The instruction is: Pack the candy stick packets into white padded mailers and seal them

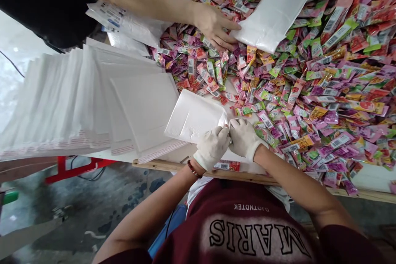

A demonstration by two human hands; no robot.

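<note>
A white padded mailer (196,115) lies flat at the table's near side, its right end pinched between both my gloved hands. My left hand (213,144), in a white glove with a beaded bracelet at the wrist, is closed on the mailer's end. Right beside it, my right hand (243,137), also gloved, has its fingers curled on the same end. The fingertips meet there, and the folds under them are partly hidden. A red sachet (228,165) lies on the table just below my hands.
A co-worker's bare hand (215,24) reaches across from the left, by a filled white mailer (269,18). Colourful snack sachets (334,103) cover the right and back. Overlapping white mailers (71,95) spread at left. The table's wooden edge (161,165) runs before me.
</note>
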